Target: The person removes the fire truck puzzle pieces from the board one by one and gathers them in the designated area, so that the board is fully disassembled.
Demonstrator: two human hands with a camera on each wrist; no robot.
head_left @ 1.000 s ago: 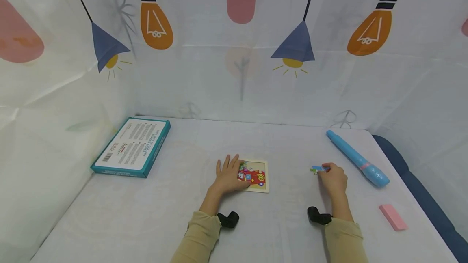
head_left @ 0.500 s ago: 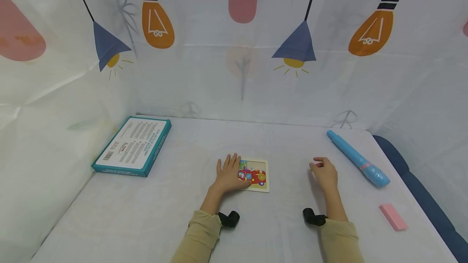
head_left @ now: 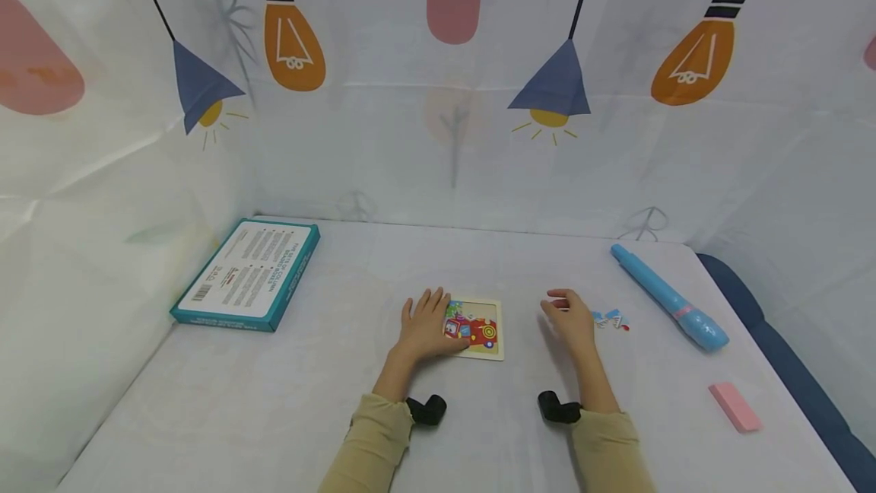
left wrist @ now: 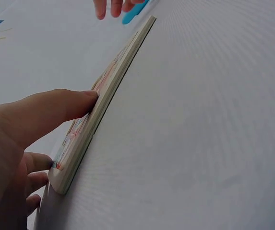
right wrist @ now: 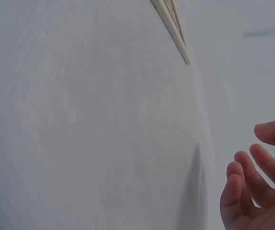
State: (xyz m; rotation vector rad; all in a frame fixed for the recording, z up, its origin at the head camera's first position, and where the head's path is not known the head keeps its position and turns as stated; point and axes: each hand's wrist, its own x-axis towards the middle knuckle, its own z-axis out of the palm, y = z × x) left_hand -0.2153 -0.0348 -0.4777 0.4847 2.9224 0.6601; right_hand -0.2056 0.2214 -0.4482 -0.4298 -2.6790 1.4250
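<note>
A small wooden jigsaw board (head_left: 485, 332) with a red vehicle picture lies flat on the table in the head view. My left hand (head_left: 426, 330) rests across its left side with fingers spread. In the left wrist view the thumb (left wrist: 70, 104) touches the top of the frame along its near side, and the other fingertips are by its end. To the right of the board, my right hand (head_left: 572, 321) is held over the table with fingers loosely bent and nothing in them. Small blue puzzle pieces (head_left: 608, 318), one with a red bit, lie just right of that hand.
A teal-edged flat box (head_left: 246, 276) lies at the back left. Toward the right edge are a light-blue tube-shaped object (head_left: 667, 295) and a pink block (head_left: 735, 407). White printed fabric (head_left: 383, 151) hangs behind the table.
My right hand has let go of the blue pieces, which now lie on the table, and has moved left toward the board. The left hand stays on the board.
</note>
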